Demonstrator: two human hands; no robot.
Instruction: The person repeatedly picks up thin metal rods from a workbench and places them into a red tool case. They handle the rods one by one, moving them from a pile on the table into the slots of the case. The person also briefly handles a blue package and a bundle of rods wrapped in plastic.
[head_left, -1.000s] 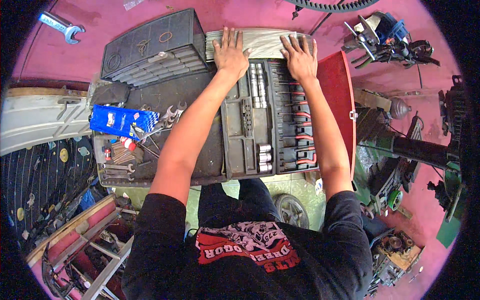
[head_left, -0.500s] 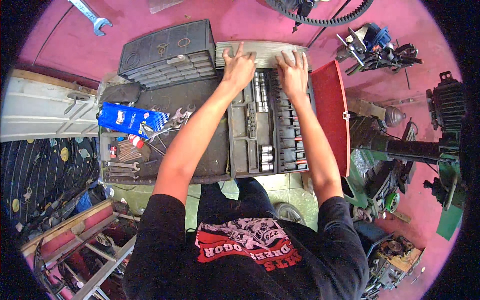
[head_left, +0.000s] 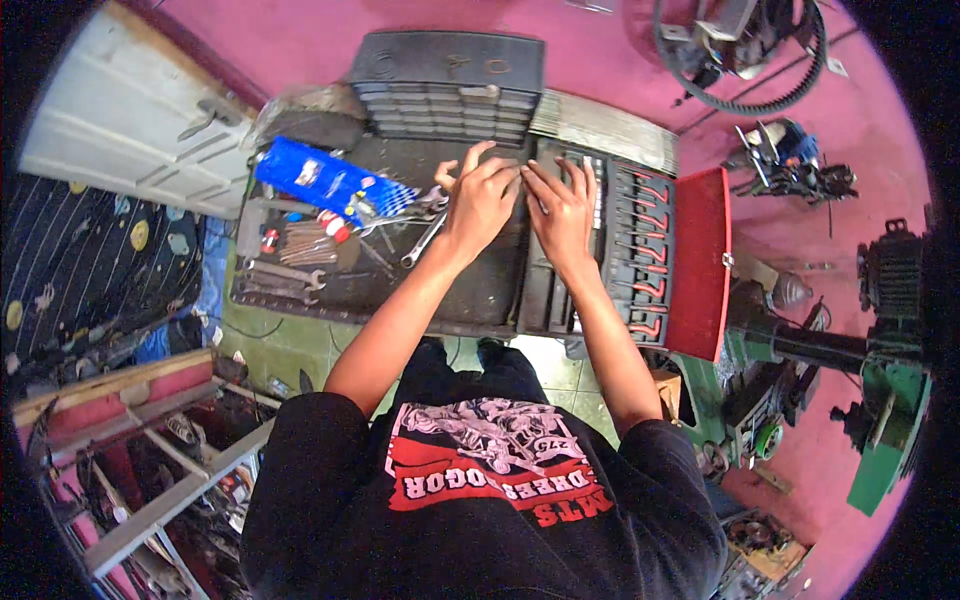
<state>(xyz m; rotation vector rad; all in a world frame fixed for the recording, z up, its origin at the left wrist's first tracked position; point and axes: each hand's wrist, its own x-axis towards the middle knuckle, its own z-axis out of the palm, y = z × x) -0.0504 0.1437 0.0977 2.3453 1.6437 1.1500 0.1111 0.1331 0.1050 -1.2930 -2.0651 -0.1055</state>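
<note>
My left hand (head_left: 479, 208) is raised over the right part of the dark workbench mat (head_left: 400, 160), its fingers apart and slightly bent. Close beside it, my right hand (head_left: 564, 222) hovers above the socket tray (head_left: 545, 285) of a toolbox, fingers spread. The fingertips of both hands come near each other, and I see nothing held in either. By my left wrist lies a wrench (head_left: 424, 243). Right of my right hand, a black tray (head_left: 622, 240) holds a row of tools with red parts (head_left: 652, 225). The toolbox's red lid (head_left: 702, 265) stands open.
A dark drawer cabinet (head_left: 445, 75) stands at the back, beside a pale stack of flat, ridged pieces (head_left: 605, 130). On the left lie a blue package (head_left: 320, 182), more wrenches (head_left: 290, 275) and brown rods (head_left: 308, 243). A green machine (head_left: 890, 430) is at far right.
Both hands have come off the pale stack, back toward me and closer together. The view has shifted, so the bench sits farther right in it.
</note>
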